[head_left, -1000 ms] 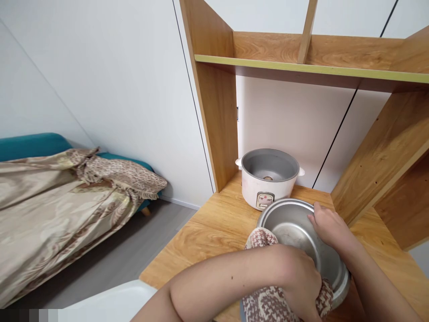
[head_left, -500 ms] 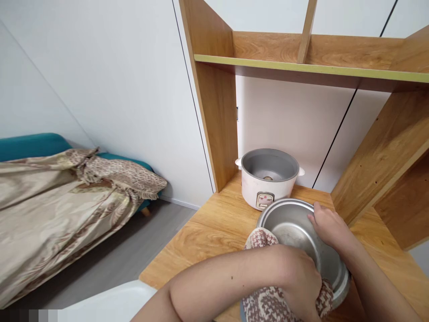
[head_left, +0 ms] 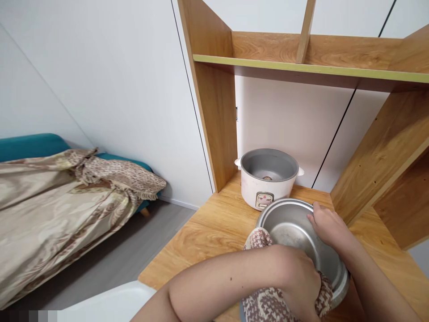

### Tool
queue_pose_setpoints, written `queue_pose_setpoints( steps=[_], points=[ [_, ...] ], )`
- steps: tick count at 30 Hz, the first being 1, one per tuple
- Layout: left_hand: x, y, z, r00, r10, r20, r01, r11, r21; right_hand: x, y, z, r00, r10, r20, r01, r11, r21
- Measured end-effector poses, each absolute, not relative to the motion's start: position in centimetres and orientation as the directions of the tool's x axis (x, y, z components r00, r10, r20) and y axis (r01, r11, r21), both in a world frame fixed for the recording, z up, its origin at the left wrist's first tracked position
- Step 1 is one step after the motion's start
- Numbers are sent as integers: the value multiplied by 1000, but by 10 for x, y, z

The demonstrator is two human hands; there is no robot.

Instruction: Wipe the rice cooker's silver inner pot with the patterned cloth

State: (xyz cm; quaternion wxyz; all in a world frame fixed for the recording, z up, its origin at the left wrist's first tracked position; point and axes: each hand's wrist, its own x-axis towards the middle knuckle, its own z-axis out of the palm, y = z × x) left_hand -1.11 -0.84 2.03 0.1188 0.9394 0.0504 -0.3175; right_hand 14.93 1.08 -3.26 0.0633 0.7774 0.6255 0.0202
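Observation:
A metal inner pot [head_left: 291,227] rests tilted on the wooden desk [head_left: 214,226]. My right hand [head_left: 330,227] grips its far right rim, fingers curled over the edge. My left hand [head_left: 298,279] is closed on a brown-and-white patterned cloth [head_left: 268,303] and presses it against the pot's near rim and inside wall. Behind the pot stands a white rice cooker [head_left: 268,178], its lid off and its grey cavity showing.
Wooden shelving [head_left: 301,62] rises above and beside the desk, with a slanted panel [head_left: 382,152] at the right. A teal sofa [head_left: 36,145] under a beige patterned blanket [head_left: 56,201] sits at the left. A white rounded object [head_left: 110,304] shows at the bottom edge.

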Motion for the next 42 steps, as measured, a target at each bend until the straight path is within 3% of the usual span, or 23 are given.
queue_pose_setpoints(
  steps=[12, 34, 42],
  points=[
    [-11, -8, 22, 810, -6, -587, 134, -971, 196, 150, 11, -33, 229, 971, -65, 969, -221, 114],
    [-11, -8, 21, 768, 32, -640, 238, -942, 239, 150, 10, -33, 218, 975, -50, 971, -212, 109],
    [-12, -7, 19, 819, 42, -572, 207, -952, 227, 149, 10, -31, 219, 974, -54, 971, -213, 104]
  ],
)
